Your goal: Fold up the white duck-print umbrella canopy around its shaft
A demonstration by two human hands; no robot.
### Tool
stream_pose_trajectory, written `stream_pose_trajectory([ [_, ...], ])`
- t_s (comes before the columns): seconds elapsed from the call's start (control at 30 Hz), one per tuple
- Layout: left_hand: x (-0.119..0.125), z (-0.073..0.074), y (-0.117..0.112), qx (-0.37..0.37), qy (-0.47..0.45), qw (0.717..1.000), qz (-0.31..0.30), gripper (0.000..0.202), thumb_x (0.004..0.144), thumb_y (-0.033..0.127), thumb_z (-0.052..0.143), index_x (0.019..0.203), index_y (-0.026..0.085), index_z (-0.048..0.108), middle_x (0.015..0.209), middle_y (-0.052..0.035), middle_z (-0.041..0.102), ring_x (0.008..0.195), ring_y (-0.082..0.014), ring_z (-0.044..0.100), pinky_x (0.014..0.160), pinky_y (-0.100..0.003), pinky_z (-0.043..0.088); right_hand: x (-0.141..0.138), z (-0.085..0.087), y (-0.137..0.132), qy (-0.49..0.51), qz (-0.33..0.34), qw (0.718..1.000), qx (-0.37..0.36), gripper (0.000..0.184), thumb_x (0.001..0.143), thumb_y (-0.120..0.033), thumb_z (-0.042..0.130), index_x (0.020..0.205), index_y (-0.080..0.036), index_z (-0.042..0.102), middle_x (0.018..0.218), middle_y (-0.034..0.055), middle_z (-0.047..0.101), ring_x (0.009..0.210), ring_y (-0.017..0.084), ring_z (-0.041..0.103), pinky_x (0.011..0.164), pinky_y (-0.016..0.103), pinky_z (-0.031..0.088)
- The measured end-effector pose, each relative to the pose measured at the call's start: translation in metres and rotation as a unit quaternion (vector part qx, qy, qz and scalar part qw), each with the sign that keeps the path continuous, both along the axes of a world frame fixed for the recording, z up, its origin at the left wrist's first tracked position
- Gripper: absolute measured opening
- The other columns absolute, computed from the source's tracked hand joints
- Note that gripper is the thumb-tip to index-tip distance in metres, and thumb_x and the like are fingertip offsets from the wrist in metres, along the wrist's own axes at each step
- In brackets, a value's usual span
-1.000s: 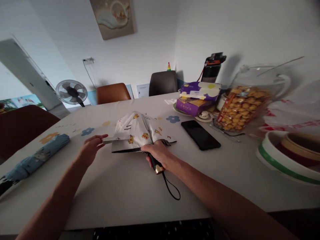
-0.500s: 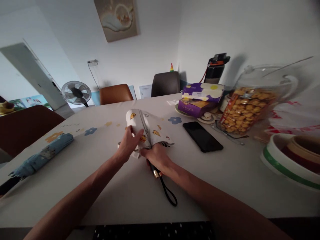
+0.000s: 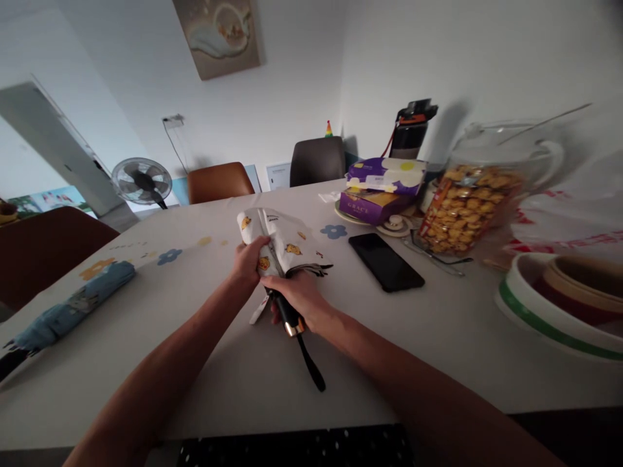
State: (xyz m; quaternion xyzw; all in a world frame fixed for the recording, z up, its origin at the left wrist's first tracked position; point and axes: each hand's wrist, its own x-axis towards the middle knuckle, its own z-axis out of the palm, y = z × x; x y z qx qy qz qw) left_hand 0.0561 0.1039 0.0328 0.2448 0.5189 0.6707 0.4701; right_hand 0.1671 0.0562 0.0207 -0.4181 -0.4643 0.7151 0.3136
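A folded white umbrella with small orange-yellow cartoon prints is held just over the table in front of me. My left hand is closed around the left side of its rolled canopy. Lower down, my right hand grips it where the canopy meets the black handle, which ends in a gold-coloured ring and a dark wrist strap. One canopy panel hangs loose to the right, its edge dark. A white tag dangles by the handle. On the left lies a second, blue umbrella, folded up.
A black phone lies right of the umbrella, with eyeglasses beyond it. Purple tissue packs, a black bottle, a glass jug of round snacks and tape rolls stand on the right. Chairs line the table's far side.
The handle has tipped up and left, showing more of its length and the tag. My left thumb has shifted up the canopy. The view has turned slightly right.
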Motion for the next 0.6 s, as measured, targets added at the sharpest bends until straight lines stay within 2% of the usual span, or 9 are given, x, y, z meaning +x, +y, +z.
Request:
stream_pose_trajectory([
  [0.1, -0.004, 0.000, 0.000, 0.019, -0.025, 0.998, -0.055, 0.023, 0.056, 0.019, 0.065, 0.076, 0.009, 0.062, 0.062, -0.0081, 0.065, 0.059, -0.0205, 0.063, 0.062, -0.032, 0.054, 0.001, 0.001, 0.001, 0.080, 0.041, 0.995, -0.044, 0.029, 0.071, -0.033, 0.067, 0.086, -0.013, 0.054, 0.056, 0.0003, 0.056, 0.043, 0.013, 0.054, 0.036, 0.025, 0.049],
  [0.2, -0.008, -0.004, 0.001, 0.019, -0.047, 0.995, -0.088, 0.026, 0.058, 0.022, 0.065, 0.080, 0.009, 0.062, 0.066, -0.0088, 0.066, 0.062, -0.0209, 0.064, 0.064, -0.033, 0.054, 0.002, -0.001, 0.002, 0.095, 0.060, 0.990, -0.083, 0.033, 0.070, -0.037, 0.068, 0.087, -0.013, 0.054, 0.056, 0.0003, 0.055, 0.042, 0.012, 0.053, 0.034, 0.023, 0.047],
  [0.4, -0.006, -0.006, 0.001, 0.049, 0.021, 0.998, -0.016, 0.021, 0.056, 0.021, 0.066, 0.073, 0.009, 0.061, 0.061, -0.0064, 0.062, 0.054, -0.0178, 0.060, 0.056, -0.030, 0.052, 0.003, -0.003, 0.004, 0.055, 0.024, 0.998, -0.023, 0.039, 0.066, -0.040, 0.071, 0.090, -0.014, 0.054, 0.060, 0.0008, 0.056, 0.043, 0.014, 0.055, 0.032, 0.024, 0.046],
  [0.53, 0.002, 0.000, -0.004, 0.034, 0.083, 0.995, 0.039, 0.019, 0.055, 0.022, 0.067, 0.069, 0.011, 0.059, 0.056, -0.0040, 0.059, 0.048, -0.0158, 0.056, 0.049, -0.027, 0.047, 0.002, -0.009, 0.005, 0.004, 0.022, 1.000, 0.019, 0.034, 0.068, -0.042, 0.069, 0.081, -0.014, 0.055, 0.057, 0.0004, 0.056, 0.034, 0.010, 0.048, 0.026, 0.021, 0.038],
  [0.6, 0.006, 0.004, -0.007, 0.037, 0.087, 0.995, 0.041, 0.020, 0.056, 0.024, 0.068, 0.069, 0.011, 0.059, 0.056, -0.0041, 0.059, 0.049, -0.0156, 0.056, 0.050, -0.028, 0.048, 0.002, -0.010, 0.005, -0.009, 0.013, 0.999, 0.042, 0.032, 0.070, -0.043, 0.066, 0.075, -0.015, 0.054, 0.052, -0.0003, 0.054, 0.031, 0.008, 0.044, 0.025, 0.020, 0.035],
])
